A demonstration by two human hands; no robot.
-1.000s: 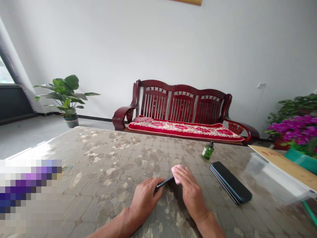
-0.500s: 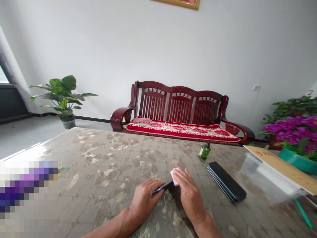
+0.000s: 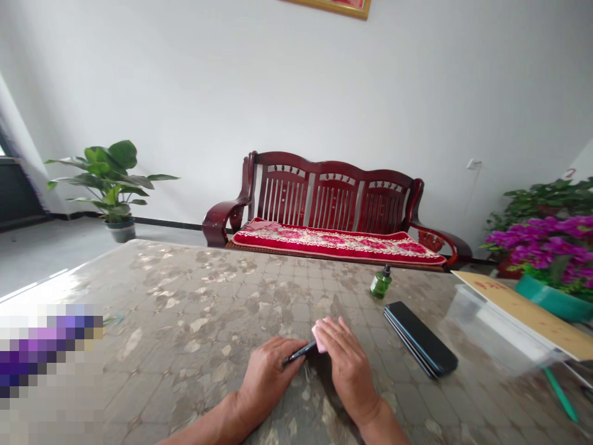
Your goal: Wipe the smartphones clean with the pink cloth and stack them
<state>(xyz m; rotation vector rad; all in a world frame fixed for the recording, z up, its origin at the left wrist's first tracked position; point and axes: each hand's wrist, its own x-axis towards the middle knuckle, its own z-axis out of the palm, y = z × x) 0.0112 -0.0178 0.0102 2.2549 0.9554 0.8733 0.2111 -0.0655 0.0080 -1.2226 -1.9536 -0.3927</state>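
My left hand grips one end of a thin, dark, flat object, seen almost edge-on and looking like a phone. At its other end, my right hand presses a folded pink cloth against it. The fingers of that hand lie close together over the cloth and cover much of it. Both hands are low over the patterned tabletop. To the right of my right hand lies a long dark flat case with layered edges.
A small green bottle with a black top stands beyond the case. Farther right are a clear plastic box with a tan board on it, a green stick and purple flowers. A wooden bench stands behind the table.
My right hand and the pink cloth have shifted slightly left along the dark flat object, toward my left hand. The left hand keeps its hold; the view has turned slightly.
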